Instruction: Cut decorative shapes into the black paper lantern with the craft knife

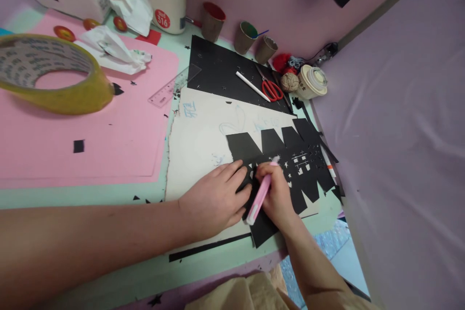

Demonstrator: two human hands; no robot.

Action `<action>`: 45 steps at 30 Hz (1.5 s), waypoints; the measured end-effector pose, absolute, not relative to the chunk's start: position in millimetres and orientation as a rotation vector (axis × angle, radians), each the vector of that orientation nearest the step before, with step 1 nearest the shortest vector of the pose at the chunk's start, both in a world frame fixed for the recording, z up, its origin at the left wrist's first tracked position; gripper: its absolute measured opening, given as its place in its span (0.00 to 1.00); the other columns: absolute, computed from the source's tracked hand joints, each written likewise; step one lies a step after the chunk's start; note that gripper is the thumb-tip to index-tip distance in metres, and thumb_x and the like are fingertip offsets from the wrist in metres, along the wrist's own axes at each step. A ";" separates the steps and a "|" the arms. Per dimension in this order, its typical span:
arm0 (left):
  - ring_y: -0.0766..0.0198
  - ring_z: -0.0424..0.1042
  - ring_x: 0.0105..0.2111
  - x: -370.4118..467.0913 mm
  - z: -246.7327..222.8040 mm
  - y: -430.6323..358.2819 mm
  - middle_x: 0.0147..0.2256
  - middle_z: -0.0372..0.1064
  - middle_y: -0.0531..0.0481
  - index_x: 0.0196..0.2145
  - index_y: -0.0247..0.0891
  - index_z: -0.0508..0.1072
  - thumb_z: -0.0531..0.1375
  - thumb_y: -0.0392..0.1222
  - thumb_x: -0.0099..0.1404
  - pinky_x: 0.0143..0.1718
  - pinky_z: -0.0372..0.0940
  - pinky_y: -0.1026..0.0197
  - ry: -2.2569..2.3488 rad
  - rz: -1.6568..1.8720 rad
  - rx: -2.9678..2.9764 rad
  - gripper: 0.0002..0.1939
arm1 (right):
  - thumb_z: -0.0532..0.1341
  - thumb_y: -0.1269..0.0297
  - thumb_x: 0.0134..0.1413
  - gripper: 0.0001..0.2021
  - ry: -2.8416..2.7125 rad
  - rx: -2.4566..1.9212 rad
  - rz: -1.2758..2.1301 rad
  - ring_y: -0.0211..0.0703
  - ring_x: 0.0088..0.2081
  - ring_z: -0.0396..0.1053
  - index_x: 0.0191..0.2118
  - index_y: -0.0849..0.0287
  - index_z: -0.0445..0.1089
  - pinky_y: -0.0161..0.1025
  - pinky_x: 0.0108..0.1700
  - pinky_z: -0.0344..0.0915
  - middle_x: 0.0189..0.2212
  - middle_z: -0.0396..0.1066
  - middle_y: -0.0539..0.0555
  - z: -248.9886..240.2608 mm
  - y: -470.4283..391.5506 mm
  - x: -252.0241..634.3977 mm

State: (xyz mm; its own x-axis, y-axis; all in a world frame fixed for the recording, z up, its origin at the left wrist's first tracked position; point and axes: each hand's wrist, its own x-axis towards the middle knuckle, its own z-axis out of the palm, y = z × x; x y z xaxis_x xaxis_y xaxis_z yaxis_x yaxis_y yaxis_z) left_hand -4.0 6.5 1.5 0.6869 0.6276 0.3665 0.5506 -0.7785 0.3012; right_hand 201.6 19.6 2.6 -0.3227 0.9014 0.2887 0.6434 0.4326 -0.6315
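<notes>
The right hand [278, 196] grips a pink tool [258, 199], its tip at the black paper [272, 141]; the left hand [214, 198] rests on that paper, fingers slightly apart. The paper lies over a white sheet [196, 150], right on the table [145, 194]. Red scissors [271, 91] lie farther back, a tape roll [90, 94] well left.

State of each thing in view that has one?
Black paper with tabbed edges: pierced by cutouts, under left hand
Pink pen-shaped tool: gripped in right hand
Cream paper cup: lidded
Brown cup with red interior: open-topped
Red-handled scissors: lying on black rectangular sheet; blade opening unclear
Clear plastic ruler: lying flat
Yellow tape roll: lying flat
</notes>
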 end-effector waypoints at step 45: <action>0.39 0.65 0.57 -1.2 23.1 -55.8 0.58 0.64 0.28 0.64 0.35 0.62 0.56 0.70 0.60 0.54 0.61 0.39 1.153 0.117 2.910 0.45 | 0.48 0.44 0.66 0.21 -1.322 -1.126 0.908 0.36 0.22 0.54 0.49 0.53 0.67 0.36 0.25 0.54 0.23 0.58 0.45 9.6 20.0 190.4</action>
State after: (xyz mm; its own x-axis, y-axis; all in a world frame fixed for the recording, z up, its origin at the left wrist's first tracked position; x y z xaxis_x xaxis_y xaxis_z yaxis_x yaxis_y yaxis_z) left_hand -1.2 -55.8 23.1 0.7260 0.6844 0.0663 0.6838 -0.7288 0.0359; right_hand 190.4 20.0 9.6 0.0764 0.9635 0.2567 0.1056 0.2482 -0.9629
